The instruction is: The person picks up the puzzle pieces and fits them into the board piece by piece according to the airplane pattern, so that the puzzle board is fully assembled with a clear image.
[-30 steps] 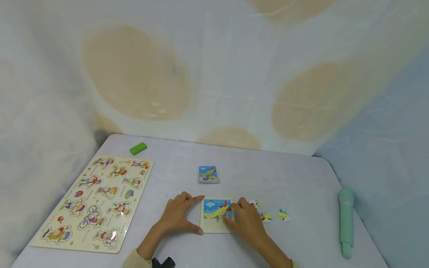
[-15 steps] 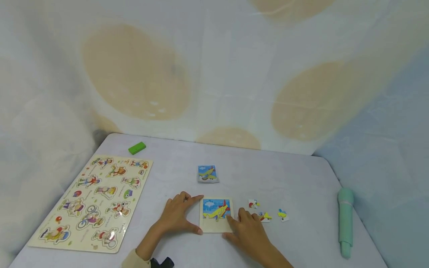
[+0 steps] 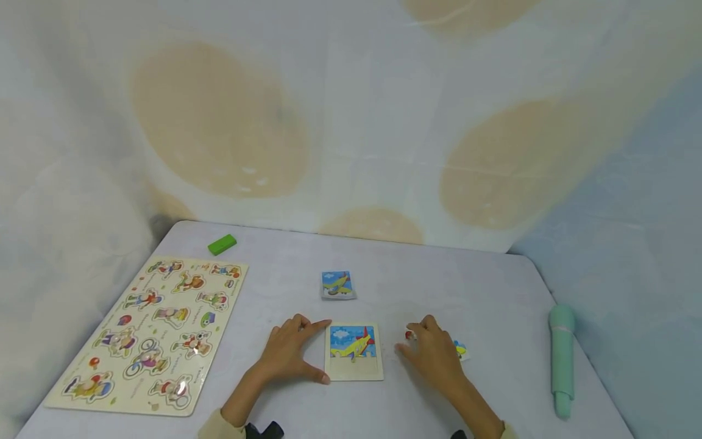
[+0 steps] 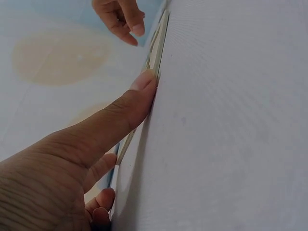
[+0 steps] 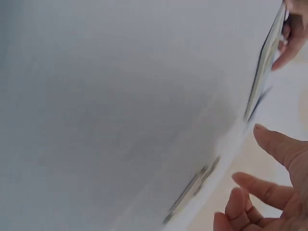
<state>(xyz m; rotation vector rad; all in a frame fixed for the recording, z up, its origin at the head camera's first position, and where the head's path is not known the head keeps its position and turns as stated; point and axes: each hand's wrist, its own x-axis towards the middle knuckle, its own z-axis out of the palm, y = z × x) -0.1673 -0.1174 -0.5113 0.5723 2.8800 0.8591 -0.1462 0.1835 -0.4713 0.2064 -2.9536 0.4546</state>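
1. Since the earlier frame, the right hand (image 3: 436, 353) has moved from the lower right of the square cream puzzle tray (image 3: 353, 370) to the loose pieces on its right.
2. That hand grasps nothing; its thumb and forefinger stand apart, near a small white-and-red jigsaw piece (image 3: 409, 335). A blue-and-yellow jigsaw piece (image 3: 460, 348) lies on its other side, partly hidden.
3. The left hand (image 3: 287, 350) is unclenched, with straight thumb and forefinger touching the tray's left side.
4. The tray lies flat on the white-covered table (image 3: 351, 414), between the hands; a yellow airplane picture (image 3: 353, 342) fills its upper part, bare cream its lower strip.
5. Beyond it lies a small blue-and-yellow airplane card (image 3: 337, 285).
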